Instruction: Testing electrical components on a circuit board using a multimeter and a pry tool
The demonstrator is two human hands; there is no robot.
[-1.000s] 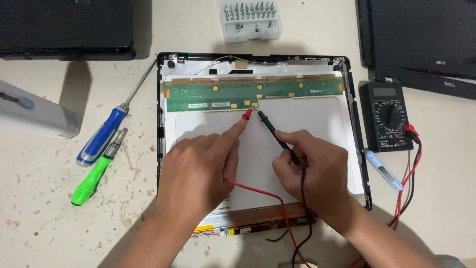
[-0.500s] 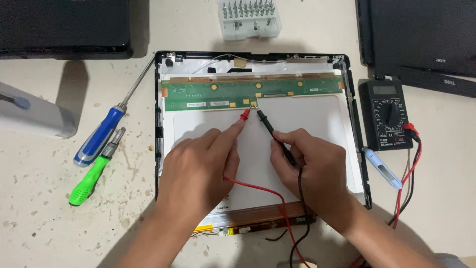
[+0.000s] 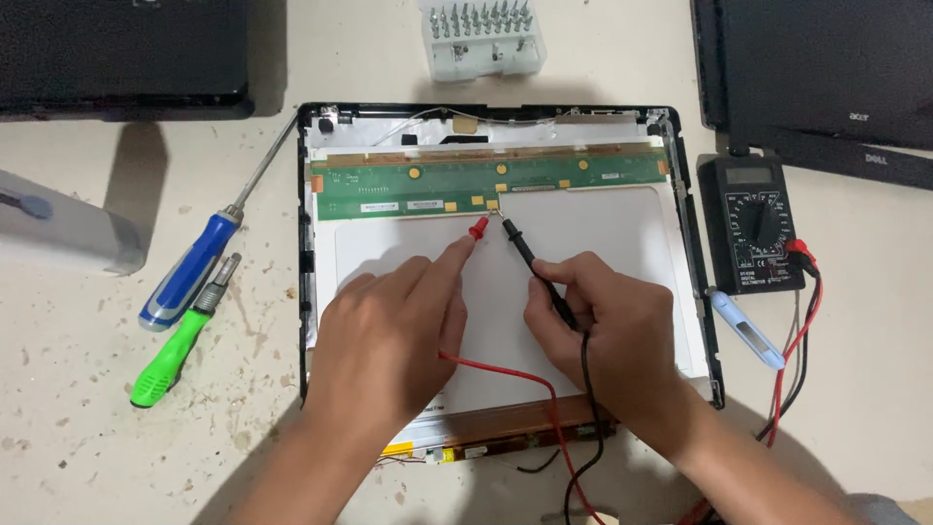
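Blue-handled screwdriver (image 3: 185, 272) and green-handled screwdriver (image 3: 175, 352) lie side by side left on the speckled surface (image 3: 78, 428), clear bit holder (image 3: 483, 39) top centre, black laptops (image 3: 117, 49) top corners, pale blue pen tool (image 3: 746, 331) right.

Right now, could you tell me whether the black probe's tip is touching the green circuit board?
Touching. The head view shows the black probe, held in the right hand, with its metal tip set on a pad at the green circuit board's lower edge.

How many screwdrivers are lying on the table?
2, both left of the screen panel: a blue-handled screwdriver and, just below it, a green-handled screwdriver. None seem hidden.
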